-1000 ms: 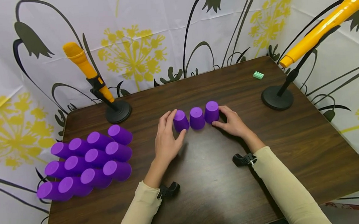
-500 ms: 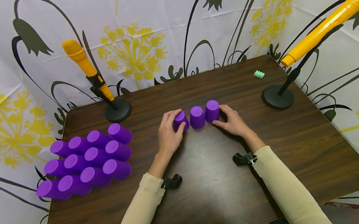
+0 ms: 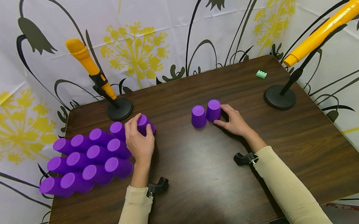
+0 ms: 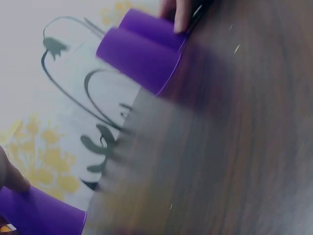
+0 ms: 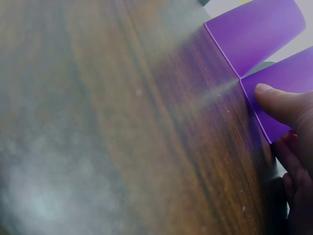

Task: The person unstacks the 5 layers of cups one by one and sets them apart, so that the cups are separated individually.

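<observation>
In the head view, my left hand (image 3: 139,142) grips an upside-down purple cup (image 3: 142,123) between thumb and fingers. It is just right of a group of upturned purple cups (image 3: 92,152) standing in rows; whether it touches the table cannot be told. My right hand (image 3: 234,122) holds the right one of two upside-down purple cups (image 3: 213,110), thumb at its front and fingers round its side. The other cup (image 3: 198,116) stands close beside it. The right wrist view shows the thumb (image 5: 279,104) against the held cup (image 5: 266,115).
A yellow microphone on a black stand (image 3: 120,109) is at the back left. Another stand (image 3: 279,96) with a yellow microphone (image 3: 323,29) is at the right. A small green toy brick (image 3: 261,74) lies near the back right corner of the brown table (image 3: 201,188).
The left hand closed round the leftmost of three cups and moved it left, near the group of cups. The right hand stayed on its cup, almost unmoved.
</observation>
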Available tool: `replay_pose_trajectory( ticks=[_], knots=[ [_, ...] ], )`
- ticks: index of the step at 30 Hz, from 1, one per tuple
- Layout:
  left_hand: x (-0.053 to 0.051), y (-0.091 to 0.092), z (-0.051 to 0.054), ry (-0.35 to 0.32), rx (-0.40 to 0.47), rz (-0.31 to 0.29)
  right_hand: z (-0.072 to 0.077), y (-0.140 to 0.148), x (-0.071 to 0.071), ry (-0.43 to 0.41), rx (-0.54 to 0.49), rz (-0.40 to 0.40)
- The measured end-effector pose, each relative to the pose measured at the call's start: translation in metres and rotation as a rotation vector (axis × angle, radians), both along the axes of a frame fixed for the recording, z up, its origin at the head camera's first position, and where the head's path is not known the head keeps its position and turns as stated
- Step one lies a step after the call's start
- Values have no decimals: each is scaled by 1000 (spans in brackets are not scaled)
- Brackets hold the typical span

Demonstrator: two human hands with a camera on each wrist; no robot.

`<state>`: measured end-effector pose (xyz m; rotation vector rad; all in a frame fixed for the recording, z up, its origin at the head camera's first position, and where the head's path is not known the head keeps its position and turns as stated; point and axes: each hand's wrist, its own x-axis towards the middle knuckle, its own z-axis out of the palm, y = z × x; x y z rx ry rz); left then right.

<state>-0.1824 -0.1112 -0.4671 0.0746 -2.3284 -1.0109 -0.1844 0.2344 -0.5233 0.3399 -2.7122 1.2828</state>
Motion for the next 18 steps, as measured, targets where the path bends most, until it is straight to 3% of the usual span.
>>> replay_pose_trajectory(
  ticks=[7, 18],
  knots=[
    [-13, -9, -7, -24, -23, 71, -2, 1, -1, -11, 12, -4],
    [-17, -14, -12, -46, -36, 77, -2, 1, 0, -15, 0, -8]
  ],
)
